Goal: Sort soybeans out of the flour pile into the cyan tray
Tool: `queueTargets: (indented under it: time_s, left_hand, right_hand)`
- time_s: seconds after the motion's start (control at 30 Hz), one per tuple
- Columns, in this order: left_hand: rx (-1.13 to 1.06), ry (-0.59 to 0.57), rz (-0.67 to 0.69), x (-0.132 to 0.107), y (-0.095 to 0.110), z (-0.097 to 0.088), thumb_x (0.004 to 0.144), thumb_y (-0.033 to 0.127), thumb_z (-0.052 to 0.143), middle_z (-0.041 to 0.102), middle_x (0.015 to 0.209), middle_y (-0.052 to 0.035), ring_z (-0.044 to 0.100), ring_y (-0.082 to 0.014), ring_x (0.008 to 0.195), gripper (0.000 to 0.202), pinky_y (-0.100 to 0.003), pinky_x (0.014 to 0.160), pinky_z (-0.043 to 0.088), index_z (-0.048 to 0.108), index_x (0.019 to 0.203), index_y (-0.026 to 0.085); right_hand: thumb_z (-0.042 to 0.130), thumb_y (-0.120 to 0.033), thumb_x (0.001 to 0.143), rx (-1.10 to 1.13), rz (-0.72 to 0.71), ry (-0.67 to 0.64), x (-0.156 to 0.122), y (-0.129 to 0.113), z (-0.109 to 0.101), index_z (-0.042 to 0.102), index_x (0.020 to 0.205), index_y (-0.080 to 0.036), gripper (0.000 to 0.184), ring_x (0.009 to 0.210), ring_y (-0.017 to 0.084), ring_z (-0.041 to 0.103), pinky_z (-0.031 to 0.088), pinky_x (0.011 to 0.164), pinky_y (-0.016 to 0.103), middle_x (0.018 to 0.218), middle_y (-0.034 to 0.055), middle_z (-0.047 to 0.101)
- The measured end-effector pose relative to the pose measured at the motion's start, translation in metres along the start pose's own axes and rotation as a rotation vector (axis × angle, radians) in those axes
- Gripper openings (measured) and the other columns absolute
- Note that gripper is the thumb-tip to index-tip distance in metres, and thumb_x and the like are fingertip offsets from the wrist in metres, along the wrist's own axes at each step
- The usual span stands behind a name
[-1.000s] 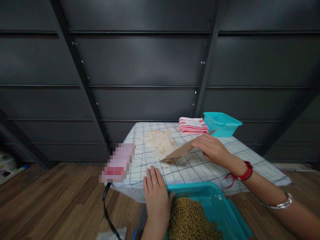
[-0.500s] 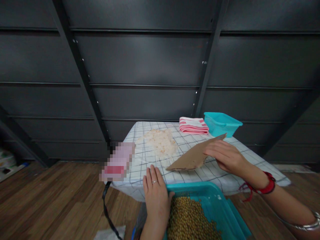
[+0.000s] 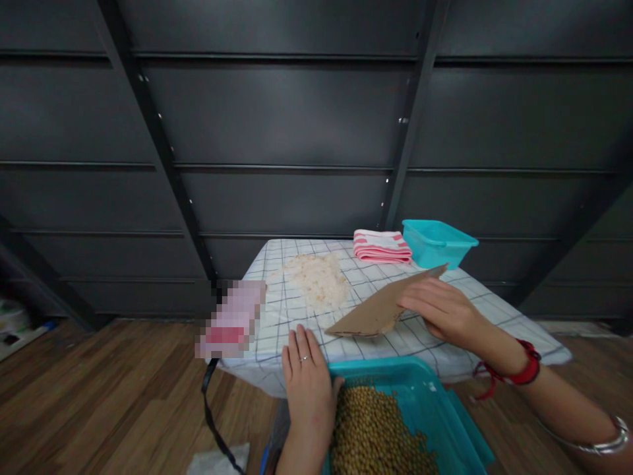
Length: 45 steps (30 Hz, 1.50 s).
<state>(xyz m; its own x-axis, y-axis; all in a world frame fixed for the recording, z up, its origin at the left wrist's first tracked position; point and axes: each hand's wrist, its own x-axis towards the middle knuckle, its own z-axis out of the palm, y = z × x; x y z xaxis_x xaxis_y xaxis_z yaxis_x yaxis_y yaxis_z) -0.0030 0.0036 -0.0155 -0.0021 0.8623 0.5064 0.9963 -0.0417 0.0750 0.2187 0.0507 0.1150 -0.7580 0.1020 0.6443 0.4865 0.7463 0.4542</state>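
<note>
My right hand (image 3: 440,307) grips a brown cardboard sheet (image 3: 376,310) by its right end and holds it tilted over the checked tablecloth (image 3: 395,340). Beyond the sheet's left tip lies a pale pile of husks or crumbs (image 3: 319,280). My left hand (image 3: 309,382), with a ring on one finger, rests with its fingers together on the left rim of a teal tray (image 3: 425,396). That tray is full of brown beans (image 3: 376,435) and sits at the near edge of the table.
At the back of the table are a folded pink-and-white striped cloth (image 3: 380,246) and a small teal tub (image 3: 438,243). A pink blurred object (image 3: 232,318) hangs at the table's left edge with a black strap (image 3: 212,415) below. Wooden floor and a dark panelled wall surround the table.
My right hand drew the cardboard back from the pale pile, to the right and toward me, and lifted its tip off the cloth. My left hand stayed on the tray.
</note>
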Motion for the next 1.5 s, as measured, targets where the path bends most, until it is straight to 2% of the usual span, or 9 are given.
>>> queueTargets:
  time_s: [0.3, 0.53, 0.7, 0.9, 1.03, 1.13, 1.33, 1.5]
  left_hand:
    - [0.0, -0.027, -0.008, 0.001, 0.002, -0.004, 0.063, 0.032, 0.063, 0.04, 0.132, -0.0234, 0.036, -0.0338, 0.122, 0.072, -0.049, 0.099, 0.032, 0.039, 0.124, 0.002]
    - [-0.008, -0.031, -0.012, 0.001, 0.002, -0.005, 0.064, 0.033, 0.063, 0.04, 0.132, -0.0256, 0.035, -0.0342, 0.123, 0.073, -0.048, 0.1, 0.031, 0.039, 0.124, 0.001]
    - [0.003, -0.025, -0.005, 0.001, 0.001, -0.004, 0.065, 0.034, 0.062, 0.04, 0.132, -0.0243, 0.035, -0.0339, 0.123, 0.071, -0.049, 0.099, 0.031, 0.039, 0.124, 0.002]
    - [-0.006, -0.021, -0.011, 0.001, 0.002, -0.004, 0.065, 0.032, 0.061, 0.04, 0.132, -0.0233, 0.034, -0.0335, 0.123, 0.071, -0.05, 0.099, 0.031, 0.038, 0.125, 0.004]
    - [0.001, -0.03, -0.005, 0.002, 0.002, -0.005, 0.064, 0.032, 0.061, 0.04, 0.132, -0.0244, 0.035, -0.0346, 0.122, 0.071, -0.049, 0.099, 0.031, 0.038, 0.124, 0.001]
    - [0.008, -0.025, -0.002, 0.002, 0.002, -0.004, 0.065, 0.033, 0.06, 0.04, 0.132, -0.0239, 0.035, -0.0339, 0.123, 0.07, -0.049, 0.099, 0.031, 0.038, 0.124, 0.002]
    - [0.026, -0.022, -0.001, 0.001, 0.002, -0.004, 0.065, 0.036, 0.06, 0.041, 0.132, -0.0219, 0.035, -0.0331, 0.122, 0.07, -0.049, 0.099, 0.03, 0.04, 0.124, 0.004]
    - [0.014, -0.029, -0.009, 0.001, 0.002, -0.005, 0.064, 0.035, 0.061, 0.04, 0.132, -0.024, 0.035, -0.034, 0.122, 0.072, -0.049, 0.099, 0.031, 0.039, 0.124, 0.002]
  right_hand:
    - [0.034, -0.001, 0.076, -0.018, 0.007, -0.008, -0.007, -0.001, -0.021, 0.049, 0.104, -0.02, 0.037, 0.079, 0.016, 0.059, 0.048, 0.069, 0.031, 0.082, 0.0054, 0.064]
    - [0.036, 0.002, 0.075, -0.07, 0.051, 0.015, -0.003, 0.0, -0.018, 0.049, 0.101, -0.019, 0.036, 0.074, 0.015, 0.059, 0.048, 0.066, 0.03, 0.08, 0.0042, 0.064]
    - [0.036, 0.002, 0.075, -0.063, 0.021, -0.005, -0.008, -0.003, -0.019, 0.049, 0.099, -0.017, 0.034, 0.076, 0.016, 0.059, 0.048, 0.068, 0.03, 0.081, 0.0057, 0.064]
    - [0.033, 0.0, 0.076, -0.034, 0.047, -0.064, -0.016, -0.008, -0.028, 0.051, 0.101, -0.021, 0.037, 0.078, 0.015, 0.059, 0.047, 0.07, 0.031, 0.083, 0.0038, 0.065]
    - [0.034, 0.001, 0.074, -0.055, 0.044, -0.04, -0.012, -0.008, -0.033, 0.051, 0.1, -0.021, 0.037, 0.076, 0.015, 0.059, 0.047, 0.068, 0.03, 0.081, 0.0035, 0.064]
    - [0.036, 0.001, 0.074, -0.096, 0.054, -0.001, -0.008, -0.006, -0.03, 0.05, 0.101, -0.019, 0.037, 0.075, 0.016, 0.059, 0.047, 0.067, 0.031, 0.081, 0.0047, 0.064]
    - [0.035, 0.0, 0.077, -0.09, 0.038, -0.051, -0.005, -0.004, -0.018, 0.051, 0.097, -0.017, 0.031, 0.076, 0.016, 0.058, 0.047, 0.067, 0.031, 0.082, 0.0057, 0.064]
    - [0.035, 0.001, 0.077, -0.08, 0.025, -0.053, -0.01, -0.01, -0.026, 0.052, 0.095, -0.019, 0.032, 0.076, 0.015, 0.058, 0.047, 0.068, 0.03, 0.08, 0.0049, 0.065]
